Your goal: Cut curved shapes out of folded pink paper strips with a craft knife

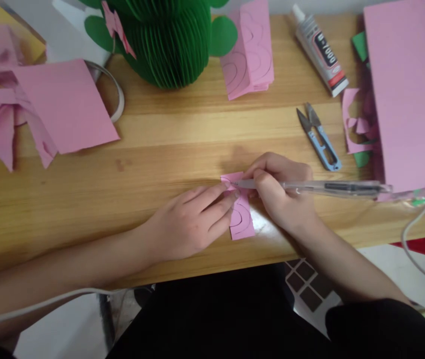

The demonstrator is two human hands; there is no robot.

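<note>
A small pink paper strip (243, 228) with dark curved lines drawn on it lies on the wooden table in front of me. My left hand (193, 219) rests flat on its left side, fingers stretched out over the paper. In a writing grip, my right hand (289, 199) is closed around a clear pen (347, 188). The pen's tip meets the upper part of the strip, close to my left fingertips. Part of the drawing is covered by my left fingers.
Blue thread snips (320, 139) and a glue tube (320, 52) lie to the upper right. Pink sheets (414, 89) and paper scraps (350, 124) are at the right. A green honeycomb paper piece (167, 50), marked pink papers (250, 50) and a pink square (70, 107) sit farther back.
</note>
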